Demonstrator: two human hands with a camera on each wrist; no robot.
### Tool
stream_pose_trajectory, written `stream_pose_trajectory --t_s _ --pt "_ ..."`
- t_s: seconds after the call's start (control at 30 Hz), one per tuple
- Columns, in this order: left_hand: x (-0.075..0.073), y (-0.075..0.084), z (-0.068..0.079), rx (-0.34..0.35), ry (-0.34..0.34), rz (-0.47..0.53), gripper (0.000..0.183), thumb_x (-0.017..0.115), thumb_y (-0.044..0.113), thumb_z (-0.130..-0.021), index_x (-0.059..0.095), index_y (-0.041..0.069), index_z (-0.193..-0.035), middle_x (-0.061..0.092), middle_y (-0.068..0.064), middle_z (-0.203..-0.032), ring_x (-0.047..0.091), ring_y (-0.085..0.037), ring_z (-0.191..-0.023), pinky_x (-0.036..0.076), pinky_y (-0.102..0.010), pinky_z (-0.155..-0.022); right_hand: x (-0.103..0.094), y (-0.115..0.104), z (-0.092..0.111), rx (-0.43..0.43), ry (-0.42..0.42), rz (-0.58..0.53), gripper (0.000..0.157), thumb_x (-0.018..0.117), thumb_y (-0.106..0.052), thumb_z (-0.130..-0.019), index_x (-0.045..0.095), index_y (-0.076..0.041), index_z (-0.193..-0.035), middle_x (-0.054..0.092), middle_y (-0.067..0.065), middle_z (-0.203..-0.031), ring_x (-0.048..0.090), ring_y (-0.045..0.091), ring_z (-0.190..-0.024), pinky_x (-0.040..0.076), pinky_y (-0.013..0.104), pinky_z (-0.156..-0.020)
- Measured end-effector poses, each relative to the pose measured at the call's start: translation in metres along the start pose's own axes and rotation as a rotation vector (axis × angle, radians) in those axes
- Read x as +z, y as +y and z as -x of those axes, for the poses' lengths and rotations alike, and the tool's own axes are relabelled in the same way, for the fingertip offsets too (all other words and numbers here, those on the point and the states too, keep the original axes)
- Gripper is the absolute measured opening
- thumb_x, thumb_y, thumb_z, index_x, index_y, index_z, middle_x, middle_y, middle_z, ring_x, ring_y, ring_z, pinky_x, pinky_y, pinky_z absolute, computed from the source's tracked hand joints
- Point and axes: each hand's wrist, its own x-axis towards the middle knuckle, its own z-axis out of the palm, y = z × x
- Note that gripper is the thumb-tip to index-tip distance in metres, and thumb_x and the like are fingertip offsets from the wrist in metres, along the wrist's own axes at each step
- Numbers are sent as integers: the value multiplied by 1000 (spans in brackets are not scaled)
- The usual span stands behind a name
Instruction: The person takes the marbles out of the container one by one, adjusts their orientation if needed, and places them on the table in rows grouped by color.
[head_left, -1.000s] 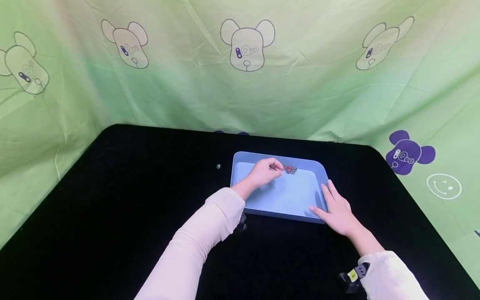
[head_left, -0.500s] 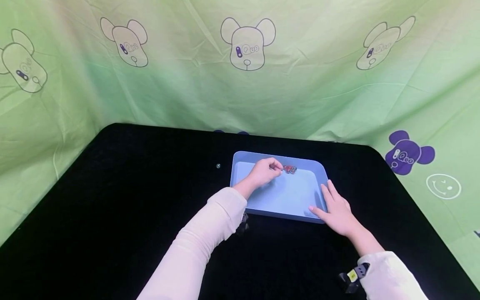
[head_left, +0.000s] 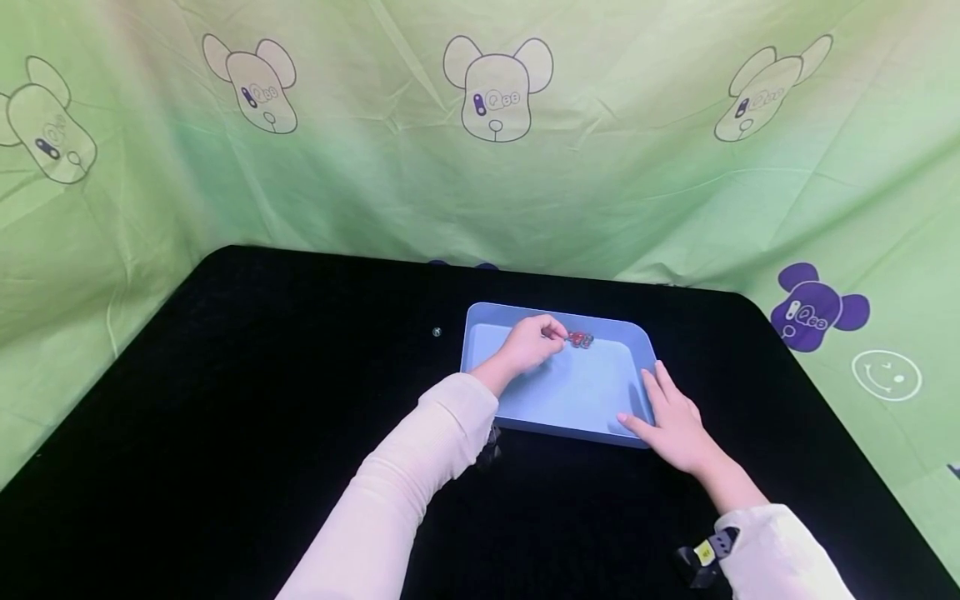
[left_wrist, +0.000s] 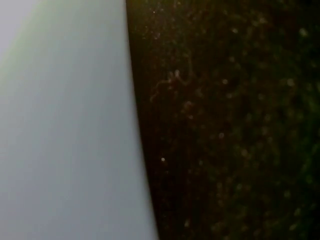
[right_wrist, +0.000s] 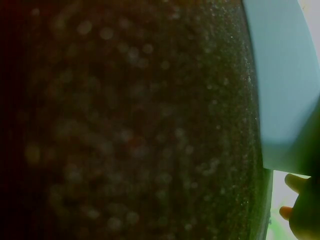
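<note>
A shallow blue tray (head_left: 585,392) lies on the black table, tilted slightly in the head view. Near its far wall sits a cluster of small, shiny red-and-grey pieces (head_left: 581,339), too small to make out. My left hand (head_left: 531,343) reaches over the tray with curled fingers, its thumb and fingertips pinching at the left end of this cluster. My right hand (head_left: 675,423) rests on the tray's right rim, with fingers extended and thumb over the near corner. In the right wrist view, part of the tray (right_wrist: 282,75) and dark fingertips (right_wrist: 295,183) show.
Left of the tray, a small round shiny piece (head_left: 437,332) lies on the black cloth (head_left: 262,400). Green printed curtains (head_left: 360,183) hang behind and beside the table. Dark wrist devices, one at the right sleeve (head_left: 705,552), are worn on both arms.
The left forearm shifts slightly to the right, while its fingertips stay at the cluster and move very little. The right hand and the tray keep their places.
</note>
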Motion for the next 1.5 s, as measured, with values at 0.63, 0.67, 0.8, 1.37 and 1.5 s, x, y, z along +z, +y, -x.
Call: stream_pose_trajectory --t_s 0.63,0.67,0.8,1.37,1.5 --pt "0 8 -2 20 -43 -17 13 59 8 -80 59 3 -92 55 2 -77 47 -9 -65 39 -19 -53 -1 1 -1 10 -4 5 78 48 -41 -84 15 12 -131 0 31 -136 11 49 -119 12 62 -87" --pt "0 9 -2 21 -44 -17 13 59 8 -80 59 3 -92 55 2 -77 47 -9 -66 39 -19 -54 -1 0 -1 12 -4 4 78 48 -41 -84 15 12 -131 1 30 -136 11 49 -119 11 62 -87" --pt "1 9 -3 21 -47 -17 12 59 7 -80 59 3 -92 55 2 -77 47 -10 -65 38 -19 -53 0 0 -1 15 -5 5 78 48 -41 -84 15 11 -131 1 30 -137 11 48 -119 11 62 -87" --pt "-1 4 -12 0 -14 -47 9 59 4 -78 59 4 -87 56 0 -77 48 -9 -65 39 -17 -55 1 0 -1 9 -9 -3 79 48 -42 -84 15 12 -131 0 30 -137 11 48 -120 11 62 -87" --pt "-1 3 -14 -11 -15 -62 10 59 3 -77 59 5 -86 55 1 -77 48 -9 -65 40 -17 -54 0 -1 -1 10 -10 1 79 48 -42 -84 15 12 -131 0 30 -137 11 48 -120 11 62 -87"
